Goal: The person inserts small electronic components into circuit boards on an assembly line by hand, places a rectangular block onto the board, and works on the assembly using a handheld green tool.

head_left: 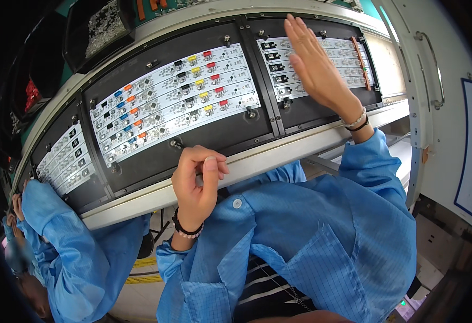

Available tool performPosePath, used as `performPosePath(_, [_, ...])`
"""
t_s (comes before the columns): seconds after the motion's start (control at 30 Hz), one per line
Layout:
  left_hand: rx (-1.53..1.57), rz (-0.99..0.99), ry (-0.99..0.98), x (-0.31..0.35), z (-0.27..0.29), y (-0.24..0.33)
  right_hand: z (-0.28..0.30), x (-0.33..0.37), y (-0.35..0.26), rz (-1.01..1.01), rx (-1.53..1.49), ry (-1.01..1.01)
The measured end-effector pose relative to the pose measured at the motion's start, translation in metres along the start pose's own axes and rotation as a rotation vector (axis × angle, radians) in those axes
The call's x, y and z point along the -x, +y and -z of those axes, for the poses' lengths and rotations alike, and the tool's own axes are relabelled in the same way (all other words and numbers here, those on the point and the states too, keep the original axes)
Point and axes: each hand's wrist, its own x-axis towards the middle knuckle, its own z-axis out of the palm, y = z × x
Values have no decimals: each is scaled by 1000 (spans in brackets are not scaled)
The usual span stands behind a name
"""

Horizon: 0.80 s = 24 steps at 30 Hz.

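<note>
My right hand (322, 78) is open, its fingers stretched out together, over the white circuit board panel (347, 63) in the right-hand black carrier. It covers part of the panel; whether it touches cannot be told. A column of black connectors (271, 56) shows left of the hand, and an orange-brown strip (362, 63) crosses the panel's right end. My left hand (195, 185) is loosely closed with nothing visible in it, by the metal rail (257, 161). Beyond it, the middle carrier holds a larger white panel (171, 102) with red, yellow, black, orange and blue components.
Another panel (68, 156) lies in the left carrier, beside a person in a blue sleeve (53, 210). Black bins stand along the far side, one with clear small parts (105, 28), one with red parts (32, 96). A white cabinet with a metal handle (435, 70) stands right.
</note>
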Motion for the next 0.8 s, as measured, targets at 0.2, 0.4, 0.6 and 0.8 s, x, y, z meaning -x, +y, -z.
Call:
performPosePath(0.2, [-104, -11, 17, 1, -2, 2, -16, 8, 12, 21, 173, -85])
performPosePath(0.4, [-168, -6, -30, -1, -1, 3, -21, 8, 12, 26, 194, -88])
performPosePath(0.6, [-170, -38, 14, 1, 0, 2, -7, 11, 22, 25, 18, -60])
performPosePath(0.8, [-265, -63, -15, 1, 2, -1, 50, 30, 60, -204, -121, 175])
